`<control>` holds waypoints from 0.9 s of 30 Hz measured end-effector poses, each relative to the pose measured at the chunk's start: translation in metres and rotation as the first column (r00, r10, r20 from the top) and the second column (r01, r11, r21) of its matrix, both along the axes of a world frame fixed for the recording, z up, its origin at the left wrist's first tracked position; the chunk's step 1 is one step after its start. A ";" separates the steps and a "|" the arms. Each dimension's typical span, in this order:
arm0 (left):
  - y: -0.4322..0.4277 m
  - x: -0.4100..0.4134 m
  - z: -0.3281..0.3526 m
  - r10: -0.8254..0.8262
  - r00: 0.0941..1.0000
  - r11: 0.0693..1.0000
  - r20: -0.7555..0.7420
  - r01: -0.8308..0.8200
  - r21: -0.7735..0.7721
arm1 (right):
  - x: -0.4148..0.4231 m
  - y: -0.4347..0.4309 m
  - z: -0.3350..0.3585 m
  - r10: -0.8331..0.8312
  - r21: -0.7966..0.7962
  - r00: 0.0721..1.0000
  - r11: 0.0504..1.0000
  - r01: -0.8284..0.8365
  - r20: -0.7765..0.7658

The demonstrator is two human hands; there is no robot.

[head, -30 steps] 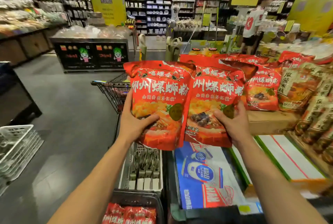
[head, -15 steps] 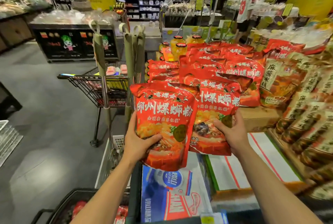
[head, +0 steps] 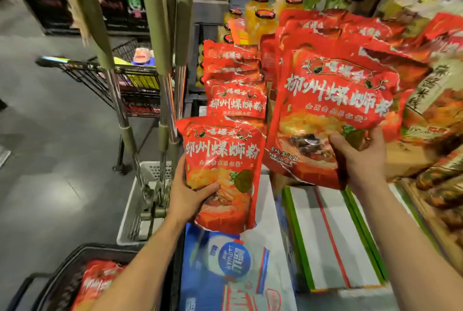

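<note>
Your left hand [head: 186, 198] holds the left pouch [head: 220, 160] upright by its lower left corner, fingers pinching it with the thumb across the front. It hangs above the blue box [head: 225, 273], just in front of the stack [head: 235, 100] of like pouches. Your right hand [head: 360, 158] pinches the right pouch [head: 325, 115] the same way at its lower right, held higher and tilted. The two pouches are apart. The basket [head: 62, 275] at lower left holds another red pouch.

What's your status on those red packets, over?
Left hand gripping left packet. Right hand gripping right packet, up by shelf stack. Black basket lower left, partly loaded.
</note>
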State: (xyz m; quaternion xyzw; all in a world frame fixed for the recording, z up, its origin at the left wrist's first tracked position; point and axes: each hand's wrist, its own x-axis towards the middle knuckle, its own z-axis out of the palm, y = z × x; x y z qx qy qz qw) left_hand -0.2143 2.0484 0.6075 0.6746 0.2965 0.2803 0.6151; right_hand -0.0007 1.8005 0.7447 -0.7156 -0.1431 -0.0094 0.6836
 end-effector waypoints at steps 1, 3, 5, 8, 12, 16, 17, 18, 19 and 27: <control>-0.001 0.006 -0.008 -0.009 1.000 1.000 -0.012 0.009 -0.002 | 0.006 0.003 0.000 0.004 0.019 1.000 1.000 -0.004 0.001; -0.003 0.018 -0.024 -0.042 0.998 0.999 -0.043 0.042 -0.021 | 0.015 0.010 0.002 0.038 0.036 0.999 0.999 -0.038 0.012; -0.008 0.034 -0.037 -0.061 0.997 0.998 -0.056 0.059 -0.028 | 0.021 0.016 0.001 0.061 0.034 0.998 0.998 -0.061 0.024; -0.009 0.064 -0.050 -0.060 0.997 0.997 -0.038 0.058 -0.052 | 0.030 0.018 -0.006 0.079 0.020 0.997 0.997 -0.079 0.015; 0.015 0.114 -0.063 0.009 1.000 0.999 0.005 -0.009 -0.054 | 0.041 0.012 -0.026 0.102 0.029 0.995 0.994 -0.102 -0.006; 0.042 0.158 -0.068 0.042 0.999 0.999 0.007 -0.043 0.032 | 0.050 0.009 -0.047 0.132 0.093 0.991 0.987 -0.128 -0.036; 0.045 0.165 -0.070 0.042 0.999 0.997 -0.023 -0.040 0.065 | 0.052 0.010 -0.052 0.137 0.103 0.989 0.986 -0.132 -0.045; 0.046 0.171 -0.071 0.044 0.997 0.993 -0.066 -0.037 0.110 | 0.053 0.011 -0.058 0.142 0.107 0.989 0.985 -0.137 -0.050; 0.046 0.173 -0.074 0.059 0.992 0.986 -0.113 -0.041 0.159 | 0.053 0.012 -0.063 0.149 0.102 0.987 0.985 -0.142 -0.059; 0.037 0.162 -0.068 0.243 0.896 0.892 -0.370 -0.057 0.449 | 0.038 0.025 -0.099 0.213 -0.036 0.964 0.975 -0.221 -0.160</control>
